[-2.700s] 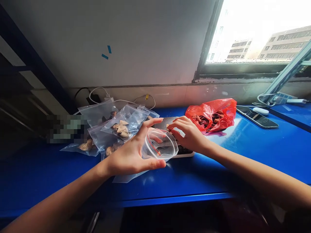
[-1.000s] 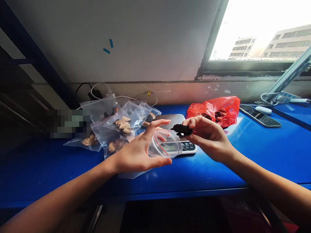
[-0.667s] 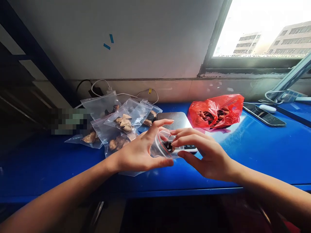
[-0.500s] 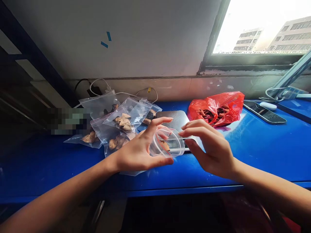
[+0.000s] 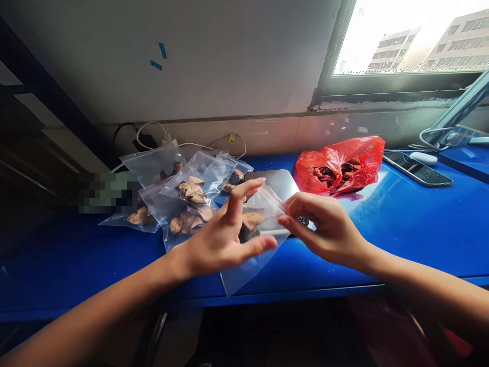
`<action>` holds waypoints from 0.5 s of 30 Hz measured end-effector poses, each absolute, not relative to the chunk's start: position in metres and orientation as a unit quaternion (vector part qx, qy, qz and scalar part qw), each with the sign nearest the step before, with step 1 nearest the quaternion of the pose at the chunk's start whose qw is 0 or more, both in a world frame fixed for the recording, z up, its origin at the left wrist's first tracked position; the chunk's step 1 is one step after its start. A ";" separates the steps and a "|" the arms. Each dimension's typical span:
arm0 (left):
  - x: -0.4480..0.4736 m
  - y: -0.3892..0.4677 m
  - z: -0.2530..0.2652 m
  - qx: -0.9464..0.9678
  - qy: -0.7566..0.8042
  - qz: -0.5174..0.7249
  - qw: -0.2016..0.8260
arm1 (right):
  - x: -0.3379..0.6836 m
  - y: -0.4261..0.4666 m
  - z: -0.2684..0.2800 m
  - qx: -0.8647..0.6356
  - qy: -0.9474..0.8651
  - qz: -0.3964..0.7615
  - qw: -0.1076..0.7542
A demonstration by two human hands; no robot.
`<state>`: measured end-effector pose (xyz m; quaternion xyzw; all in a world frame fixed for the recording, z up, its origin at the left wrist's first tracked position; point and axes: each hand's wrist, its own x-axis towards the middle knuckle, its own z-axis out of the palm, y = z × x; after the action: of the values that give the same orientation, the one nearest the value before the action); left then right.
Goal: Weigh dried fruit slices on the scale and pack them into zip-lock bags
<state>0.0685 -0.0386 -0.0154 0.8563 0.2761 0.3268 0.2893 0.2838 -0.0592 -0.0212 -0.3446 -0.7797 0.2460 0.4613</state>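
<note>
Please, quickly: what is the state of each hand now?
Left hand: open; whether it touches the bag is unclear.
Right hand: closed, holding the bag's edge.

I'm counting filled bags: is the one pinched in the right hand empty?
Not empty: brown pieces show through the clear bag.

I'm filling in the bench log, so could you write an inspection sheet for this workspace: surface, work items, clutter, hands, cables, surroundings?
Surface: blue tabletop, a few pale specks.
Work items: clear zip bag with brown pieces inside; scale partly hidden, readout not legible; red bag of dark pieces.
Clutter: filled clear bags overlapping at left; phone and white object at right.
Hands: right fingers pinch the zip bag's edge; left fingers spread from the thumb, contact unclear.
Cables: white cables along the wall, one with a yellow tag.
Surroundings: wall, window.
</note>
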 end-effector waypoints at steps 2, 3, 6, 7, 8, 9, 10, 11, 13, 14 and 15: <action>0.067 -0.034 -0.013 0.806 0.323 0.354 0.348 | 0.285 -0.056 -0.022 -0.351 -0.741 0.307 0.482; 0.067 -0.032 -0.011 0.777 0.344 0.365 0.381 | 0.285 -0.056 -0.022 -0.351 -0.721 0.333 0.496; 0.066 -0.025 -0.005 0.697 0.387 0.360 0.485 | 0.283 -0.057 -0.021 -0.346 -0.671 0.364 0.546; 0.066 -0.023 -0.004 0.675 0.394 0.353 0.514 | 0.283 -0.056 -0.021 -0.347 -0.656 0.365 0.562; 0.067 -0.022 -0.003 0.657 0.397 0.345 0.541 | 0.283 -0.055 -0.020 -0.347 -0.643 0.365 0.577; 0.067 -0.021 -0.003 0.643 0.395 0.339 0.561 | 0.283 -0.054 -0.019 -0.349 -0.631 0.363 0.590; 0.068 -0.021 -0.002 0.638 0.389 0.331 0.576 | 0.283 -0.053 -0.019 -0.352 -0.619 0.360 0.602; 0.069 -0.020 -0.002 0.639 0.380 0.320 0.587 | 0.284 -0.051 -0.019 -0.356 -0.609 0.355 0.613; 0.070 -0.020 -0.003 0.649 0.358 0.296 0.603 | 0.285 -0.049 -0.019 -0.368 -0.594 0.341 0.629; 0.071 -0.021 -0.003 0.654 0.347 0.288 0.607 | 0.285 -0.048 -0.019 -0.374 -0.587 0.333 0.636; 0.071 -0.021 -0.003 0.659 0.342 0.283 0.607 | 0.285 -0.047 -0.019 -0.378 -0.581 0.326 0.643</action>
<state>0.0712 -0.0211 -0.0033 0.6589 0.3422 0.2833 0.6071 0.2854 -0.0474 -0.0189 -0.3777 -0.5810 0.3261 0.6430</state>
